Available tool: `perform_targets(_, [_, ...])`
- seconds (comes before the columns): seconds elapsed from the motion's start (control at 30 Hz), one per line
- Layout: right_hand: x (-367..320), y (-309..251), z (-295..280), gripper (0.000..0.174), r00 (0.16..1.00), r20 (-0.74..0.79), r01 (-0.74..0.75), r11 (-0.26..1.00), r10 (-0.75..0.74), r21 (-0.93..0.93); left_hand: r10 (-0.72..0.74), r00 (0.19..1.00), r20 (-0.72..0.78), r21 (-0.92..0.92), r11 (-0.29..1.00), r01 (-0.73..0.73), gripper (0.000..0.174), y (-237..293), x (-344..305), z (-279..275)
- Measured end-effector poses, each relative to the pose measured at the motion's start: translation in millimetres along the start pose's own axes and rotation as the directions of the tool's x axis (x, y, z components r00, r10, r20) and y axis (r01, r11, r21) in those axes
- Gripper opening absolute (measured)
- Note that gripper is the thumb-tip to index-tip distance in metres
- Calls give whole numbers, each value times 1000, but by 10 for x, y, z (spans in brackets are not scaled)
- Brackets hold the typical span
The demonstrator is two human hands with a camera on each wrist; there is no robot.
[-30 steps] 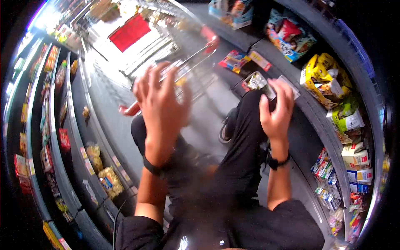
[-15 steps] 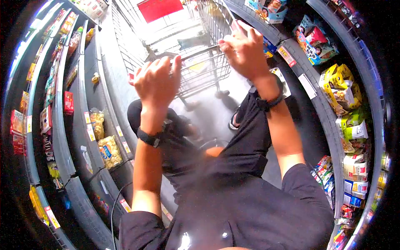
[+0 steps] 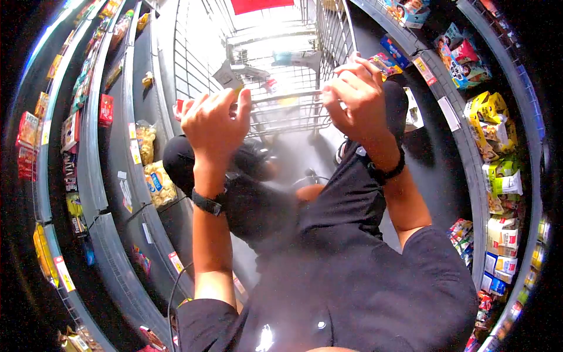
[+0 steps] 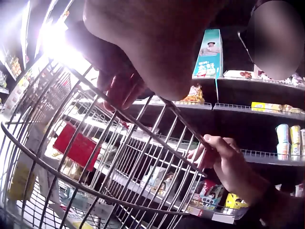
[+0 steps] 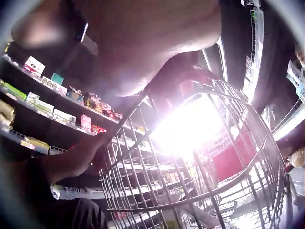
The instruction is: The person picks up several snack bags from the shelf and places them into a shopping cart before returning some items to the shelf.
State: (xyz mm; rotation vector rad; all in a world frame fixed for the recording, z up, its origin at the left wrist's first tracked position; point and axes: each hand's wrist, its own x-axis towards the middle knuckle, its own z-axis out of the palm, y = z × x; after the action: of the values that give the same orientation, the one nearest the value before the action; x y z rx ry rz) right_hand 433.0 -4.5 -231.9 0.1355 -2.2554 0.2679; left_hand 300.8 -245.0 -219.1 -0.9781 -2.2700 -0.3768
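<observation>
A wire shopping cart (image 3: pixel 288 95) stands in front of me, its near top bar running between my hands. My left hand (image 3: pixel 214 126) grips the left end of that bar, fingers curled over it. At the right end my right hand (image 3: pixel 359 105) holds on with bent fingers and thumb. The left wrist view shows the right hand (image 4: pixel 233 167) wrapped at the basket's rim. From the right wrist, the left hand (image 5: pixel 76 160) appears at the opposite end of the wire basket (image 5: pixel 190 198). A red panel (image 3: pixel 264 4) is at the cart's far end.
Shelves flank the aisle on both sides. Bagged snacks (image 3: pixel 159 183) lie on the left shelf; yellow packs (image 3: pixel 491 126) and a blue snack box (image 3: pixel 407 12) stand on the right. The person's bent knees (image 3: pixel 182 161) are behind the cart, close to both shelves.
A second ago both hands were raised off the cart. They moved forward onto its near bar, the right hand inward from the right shelf, and now hold it. The cart appears more centred.
</observation>
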Motion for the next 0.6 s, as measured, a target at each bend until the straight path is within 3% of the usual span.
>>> perform_targets(0.07, [-28, 21, -19, 16, 1000, -9, 2, 1000, -2, -18, 7, 999, -46, -14, 1000, -8, 35, 35, -48, 12])
perform_targets(0.1, [-29, 8, -45, 17, 1000, -15, 4, 999, -5, -33, 1, 1000, 1, -8, 1000, -1, 35, 70, -54, -25])
perform_targets(0.23, [-59, 58, -190, 19, 999, 26, -25, 999, 27, -48, 49, 993, -104, -49, 997, -55, 34, 220, -83, -19])
perform_targets(0.27, [-78, 70, -231, 20, 999, 28, -19, 998, 21, -53, 39, 998, -44, -46, 998, -41, 39, 268, -100, -69])
perform_targets(0.37, [-161, 81, -357, 20, 999, 28, -16, 999, 18, -50, 43, 995, -90, -83, 995, -51, 39, 422, -162, -140])
perform_targets(0.6, [-241, -119, -791, 20, 964, 244, -86, 992, 107, -96, 55, 996, -69, -173, 983, -66, 29, 647, -394, -327])
